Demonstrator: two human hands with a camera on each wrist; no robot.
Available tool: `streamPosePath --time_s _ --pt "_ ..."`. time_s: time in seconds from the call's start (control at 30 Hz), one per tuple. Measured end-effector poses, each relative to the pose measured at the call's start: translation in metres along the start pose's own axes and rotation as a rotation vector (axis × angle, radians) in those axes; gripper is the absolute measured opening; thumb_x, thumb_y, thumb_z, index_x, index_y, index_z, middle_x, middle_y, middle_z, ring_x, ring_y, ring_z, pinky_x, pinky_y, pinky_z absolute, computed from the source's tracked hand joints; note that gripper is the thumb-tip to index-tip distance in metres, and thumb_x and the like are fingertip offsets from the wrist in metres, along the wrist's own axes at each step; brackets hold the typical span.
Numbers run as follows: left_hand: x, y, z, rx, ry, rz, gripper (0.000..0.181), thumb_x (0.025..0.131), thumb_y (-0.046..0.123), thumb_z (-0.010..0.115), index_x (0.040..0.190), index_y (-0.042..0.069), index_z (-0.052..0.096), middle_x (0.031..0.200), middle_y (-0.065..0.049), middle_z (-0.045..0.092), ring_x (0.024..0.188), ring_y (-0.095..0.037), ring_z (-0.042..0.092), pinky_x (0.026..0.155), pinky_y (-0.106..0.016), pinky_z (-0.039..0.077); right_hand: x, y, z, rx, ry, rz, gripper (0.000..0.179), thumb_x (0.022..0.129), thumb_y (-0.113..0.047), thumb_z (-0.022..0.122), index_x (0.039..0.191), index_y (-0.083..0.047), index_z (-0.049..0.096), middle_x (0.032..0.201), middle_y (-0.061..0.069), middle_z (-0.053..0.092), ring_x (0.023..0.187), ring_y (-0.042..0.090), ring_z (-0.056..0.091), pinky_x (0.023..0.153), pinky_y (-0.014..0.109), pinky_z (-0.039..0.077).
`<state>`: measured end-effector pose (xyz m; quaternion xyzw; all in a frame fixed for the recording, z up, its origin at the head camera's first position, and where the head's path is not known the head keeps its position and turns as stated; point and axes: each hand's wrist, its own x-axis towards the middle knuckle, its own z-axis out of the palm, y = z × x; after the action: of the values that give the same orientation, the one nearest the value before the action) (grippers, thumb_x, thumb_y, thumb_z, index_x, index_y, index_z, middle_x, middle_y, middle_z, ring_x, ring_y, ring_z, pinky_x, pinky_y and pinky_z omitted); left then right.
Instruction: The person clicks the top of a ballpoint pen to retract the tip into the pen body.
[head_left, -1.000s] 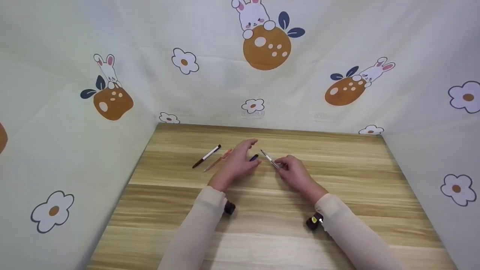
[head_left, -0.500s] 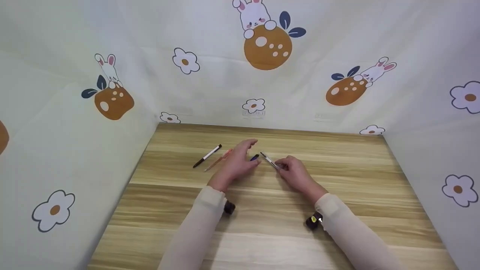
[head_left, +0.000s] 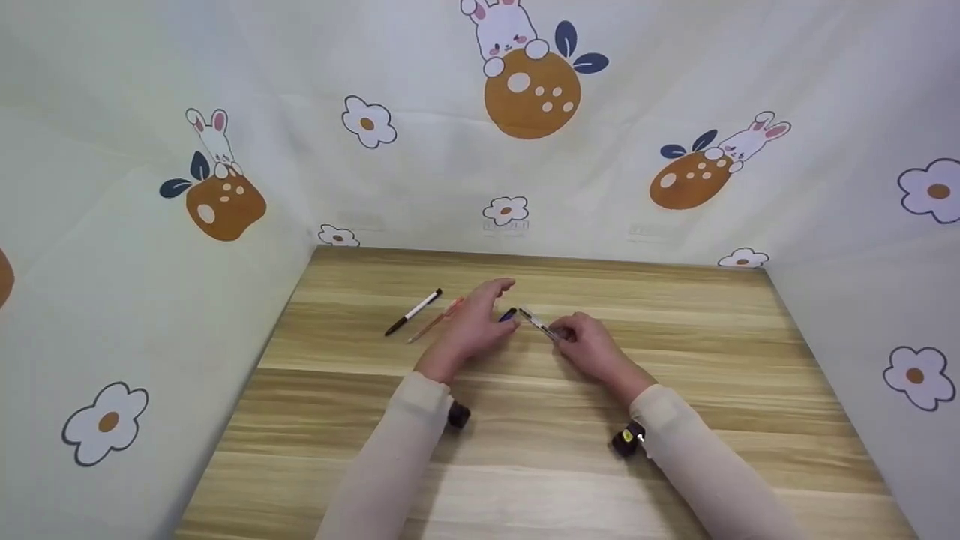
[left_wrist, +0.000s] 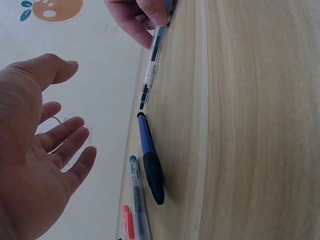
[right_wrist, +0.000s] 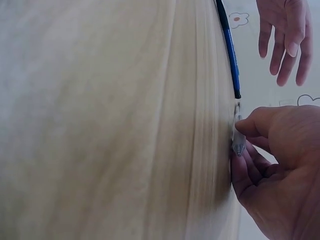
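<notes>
My right hand pinches a clear pen between thumb and fingers, low over the wood-grain table. In the left wrist view its far tip comes right up to the end of a blue and black pen. My left hand hovers above the blue pen with fingers spread and relaxed, holding nothing; in the head view it covers much of that pen. Beside the blue pen lies a clear pen with a teal end, hidden in the head view. A red pen follows to the left.
A white and black pen lies farthest left on the table. Pale cloth walls printed with rabbits and flowers close off the back and both sides. Each wrist wears a small black camera, the left camera and the right camera.
The far tip of the clear pen in my right hand has dipped slightly toward the blue pen. My left hand and the lying pens have stayed in place.
</notes>
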<state>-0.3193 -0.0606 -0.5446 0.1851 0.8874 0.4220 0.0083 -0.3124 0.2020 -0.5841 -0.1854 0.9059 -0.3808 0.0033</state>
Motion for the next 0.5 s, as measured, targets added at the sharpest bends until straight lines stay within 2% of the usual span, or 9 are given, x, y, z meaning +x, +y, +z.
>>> streamPosePath --time_s 0.5 --pt "0.0006 -0.0007 -0.0013 0.015 0.006 0.025 0.070 0.100 0.015 0.081 0.163 0.009 0.051 0.160 -0.014 0.055 0.148 -0.031 0.052 0.121 -0.046 0.044 0.0009 0.0005 -0.0008 0.048 -0.001 0.029 0.019 0.096 0.003 0.077 0.114 0.004 0.080 0.100 0.011 0.071 0.093 0.023 0.066 0.084 0.035 0.055"
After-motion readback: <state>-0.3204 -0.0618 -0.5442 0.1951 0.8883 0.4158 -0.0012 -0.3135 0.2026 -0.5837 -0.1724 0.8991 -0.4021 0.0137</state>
